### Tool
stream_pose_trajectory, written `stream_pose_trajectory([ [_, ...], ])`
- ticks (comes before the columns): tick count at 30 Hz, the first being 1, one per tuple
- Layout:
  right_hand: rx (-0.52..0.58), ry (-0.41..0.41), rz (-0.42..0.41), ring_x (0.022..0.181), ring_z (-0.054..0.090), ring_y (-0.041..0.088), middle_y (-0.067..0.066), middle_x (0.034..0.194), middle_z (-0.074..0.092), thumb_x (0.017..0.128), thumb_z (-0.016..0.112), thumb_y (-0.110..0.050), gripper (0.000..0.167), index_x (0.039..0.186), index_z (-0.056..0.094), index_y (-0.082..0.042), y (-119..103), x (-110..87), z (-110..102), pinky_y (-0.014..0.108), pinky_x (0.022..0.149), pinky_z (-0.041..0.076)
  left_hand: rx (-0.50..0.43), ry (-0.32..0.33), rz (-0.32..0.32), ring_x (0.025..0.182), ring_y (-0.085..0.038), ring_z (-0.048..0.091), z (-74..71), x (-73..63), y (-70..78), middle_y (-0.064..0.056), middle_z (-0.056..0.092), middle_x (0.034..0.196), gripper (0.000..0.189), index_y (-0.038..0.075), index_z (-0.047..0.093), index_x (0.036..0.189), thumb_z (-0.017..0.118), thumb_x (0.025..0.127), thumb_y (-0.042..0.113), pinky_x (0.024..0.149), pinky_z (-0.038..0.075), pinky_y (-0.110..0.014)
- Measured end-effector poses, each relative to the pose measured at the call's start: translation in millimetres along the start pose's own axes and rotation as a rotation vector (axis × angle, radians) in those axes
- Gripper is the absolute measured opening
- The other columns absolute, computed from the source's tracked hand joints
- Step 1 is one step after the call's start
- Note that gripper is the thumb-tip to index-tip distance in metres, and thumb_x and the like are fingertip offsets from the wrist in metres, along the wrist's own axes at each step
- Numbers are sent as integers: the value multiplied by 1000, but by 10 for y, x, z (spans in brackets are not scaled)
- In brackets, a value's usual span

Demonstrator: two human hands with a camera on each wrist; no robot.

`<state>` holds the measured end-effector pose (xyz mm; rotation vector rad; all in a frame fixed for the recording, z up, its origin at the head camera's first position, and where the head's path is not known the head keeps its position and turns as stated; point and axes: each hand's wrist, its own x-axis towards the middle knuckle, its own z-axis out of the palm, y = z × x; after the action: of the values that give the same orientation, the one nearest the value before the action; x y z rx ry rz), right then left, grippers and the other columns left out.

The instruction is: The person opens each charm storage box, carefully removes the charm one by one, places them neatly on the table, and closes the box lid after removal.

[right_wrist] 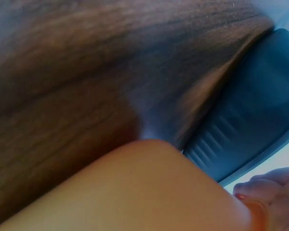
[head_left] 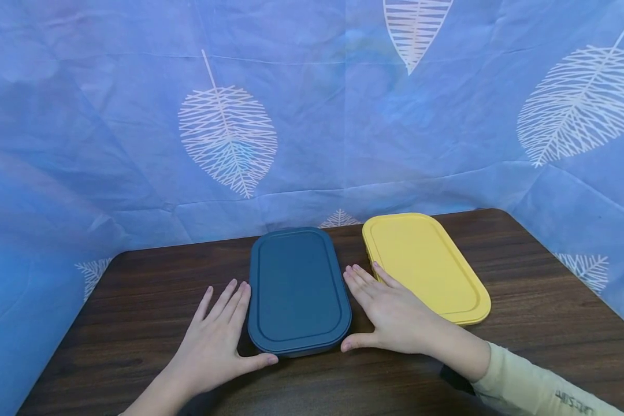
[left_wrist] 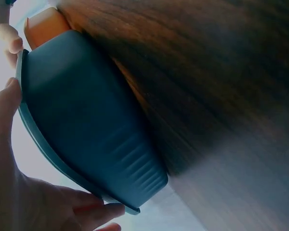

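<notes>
Near the middle of the worktop (head_left: pixel 530 312), a dark blue lidded container (head_left: pixel 300 289), resting flat on its base with one short end toward the person. Has rounded corners and a shallow line traced round the top, just inside the rim. Shows tapered walls in both wrist views, with short ribs near one end.

Along the left side, the left hand (head_left: pixel 213 344), fingers straight and slightly fanned, thumb stretched out by the near left corner; touches the rim without curling round it. Along the right side, the right hand (head_left: pixel 390 315), also extended, fingers straight, thumb pointing at the near right corner; lies right beside the rim, cannot tell whether in firm contact.

Just beyond the right hand and partly covered by it, a yellow lidded container (head_left: pixel 431 263), set at a slant on the right; looks orange in the wrist views. On the right forearm, a pale sleeve (head_left: pixel 541 381) with dark lettering. Behind the dark wood-grained surface, a creased blue cloth (head_left: pixel 312 138), printed with white leaves (head_left: pixel 231 138).
</notes>
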<state>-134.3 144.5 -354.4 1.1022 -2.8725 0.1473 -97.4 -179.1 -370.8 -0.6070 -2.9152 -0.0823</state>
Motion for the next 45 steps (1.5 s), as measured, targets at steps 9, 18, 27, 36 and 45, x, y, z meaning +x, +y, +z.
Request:
stream_pose_trajectory([
  [9,-12,2,-8,143,14,25,15,154,20,73,50,-81,116,149,24,3,-19,36,51,50,114,-1,-4,-24,-31,143,-29,16,38,20,12,-16,23,154,126,-3,27,148,47,65,90,114,-3,-48],
  [18,38,-14,8,142,17,26,16,153,22,74,53,-79,117,148,22,5,-58,55,72,49,114,2,-38,-14,-25,144,-23,12,77,35,24,-13,16,156,128,-2,20,150,49,64,89,115,6,-46],
  [27,74,-31,22,142,15,24,17,154,21,73,53,-79,118,149,20,5,-77,78,90,46,115,1,-207,-69,-71,144,-22,11,77,44,37,-13,12,157,128,-2,14,151,59,65,83,114,11,-48],
  [36,124,-37,28,143,14,24,16,154,20,74,57,-76,116,149,20,4,-81,71,79,46,115,4,-320,-92,-91,144,-25,8,76,37,58,-14,6,157,129,-1,9,151,66,66,77,113,14,-50],
  [45,156,-36,31,143,13,25,17,154,18,75,60,-73,114,149,20,4,-93,55,56,47,115,5,-355,-92,-98,144,-27,8,79,40,68,-13,4,158,129,1,8,152,68,65,75,112,16,-50],
])
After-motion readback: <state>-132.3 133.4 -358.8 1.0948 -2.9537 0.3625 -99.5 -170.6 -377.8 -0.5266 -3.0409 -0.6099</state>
